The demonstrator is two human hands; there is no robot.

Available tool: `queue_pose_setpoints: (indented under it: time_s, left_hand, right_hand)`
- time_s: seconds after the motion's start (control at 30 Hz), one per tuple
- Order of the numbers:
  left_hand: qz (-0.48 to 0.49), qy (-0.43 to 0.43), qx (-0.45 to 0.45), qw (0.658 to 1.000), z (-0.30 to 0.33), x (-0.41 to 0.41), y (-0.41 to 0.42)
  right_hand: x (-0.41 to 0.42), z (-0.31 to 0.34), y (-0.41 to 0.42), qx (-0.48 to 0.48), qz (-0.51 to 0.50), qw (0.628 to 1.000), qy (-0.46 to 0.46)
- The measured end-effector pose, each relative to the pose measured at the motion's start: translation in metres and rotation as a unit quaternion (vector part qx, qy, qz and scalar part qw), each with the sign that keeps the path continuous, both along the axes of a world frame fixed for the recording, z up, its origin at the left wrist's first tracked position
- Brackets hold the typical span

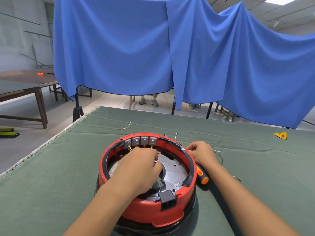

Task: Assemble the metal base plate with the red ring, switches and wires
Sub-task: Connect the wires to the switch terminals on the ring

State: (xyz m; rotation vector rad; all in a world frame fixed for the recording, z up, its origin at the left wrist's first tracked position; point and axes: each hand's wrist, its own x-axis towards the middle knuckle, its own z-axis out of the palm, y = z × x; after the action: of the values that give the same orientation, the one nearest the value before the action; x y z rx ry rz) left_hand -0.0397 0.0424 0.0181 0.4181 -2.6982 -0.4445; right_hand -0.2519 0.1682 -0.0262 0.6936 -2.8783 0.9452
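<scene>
Red ring [170, 211] is seen standing on the green cloth [51, 184] of the table, low in the middle of the view, and all other places are given from it. Inside the ring the metal base plate [172, 169] is laid flat, with several small holes; a small round mark is stamped near its front edge, but it cannot be read. At the far inner wall of the ring four grey switches [140, 141] are set in a row, with gold terminals below them. At the near wall a black socket [167, 199] is fitted. The left hand [141, 167] is reached into the ring, its fingers curled over the plate just under the switches; something small and shiny is seen at the fingertips, but what is pinched cannot be told. The right hand [202, 153] is rested on the outer right rim of the ring with fingers bent, and whether anything is gripped cannot be told. Just right of the ring an orange and black screwdriver [202, 175] is lying, partly under the right wrist. Behind the ring a loose wire [125, 127] is lying on the cloth, and far to the right a yellow piece [280, 135]. Behind the table a blue curtain [119, 48] is hung.
</scene>
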Motion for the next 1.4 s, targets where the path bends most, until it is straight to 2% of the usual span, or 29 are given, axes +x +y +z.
queue_pose_setpoints:
  time_s: [0.13,0.3,0.5,0.67,0.73,0.83,0.97,1.07,1.17,1.4]
  left_hand:
    - [-0.003,-0.006,0.003,1.0,0.001,-0.001,0.0]
    - [0.003,-0.016,-0.001,1.0,0.001,-0.001,0.001]
    - [0.005,-0.02,0.0,1.0,0.001,0.0,-0.001]
    - [0.01,0.015,0.007,1.0,0.001,-0.003,-0.002]
    - [0.015,0.05,-0.002,0.999,0.001,-0.003,-0.003]
    - [0.016,0.151,0.011,0.988,0.003,-0.002,-0.003]
    - [0.017,0.255,0.178,0.95,0.009,-0.002,-0.006]
    - [0.035,0.265,0.342,0.901,0.013,-0.001,-0.013]
    - [0.032,0.253,0.455,0.853,0.014,0.001,-0.014]
    - [0.018,0.256,0.527,0.81,0.017,0.004,-0.015]
  right_hand:
    - [-0.001,-0.01,0.003,-0.146,-0.03,0.989,-0.005]
    - [0.001,-0.009,0.002,-0.249,-0.018,0.968,0.022]
    - [0.013,0.019,0.005,-0.446,-0.021,0.895,0.012]
    - [0.034,0.054,0.007,-0.506,0.032,0.862,0.006]
    - [0.05,0.064,0.0,-0.511,0.08,0.856,-0.005]
    - [0.076,0.068,-0.014,-0.473,0.148,0.868,-0.01]
    - [0.111,0.062,-0.032,-0.408,0.235,0.882,0.0]
    - [0.127,0.058,-0.038,-0.383,0.286,0.878,0.002]
    - [0.131,0.058,-0.039,-0.363,0.299,0.882,0.004]
    - [0.134,0.057,-0.039,-0.328,0.31,0.892,0.034]
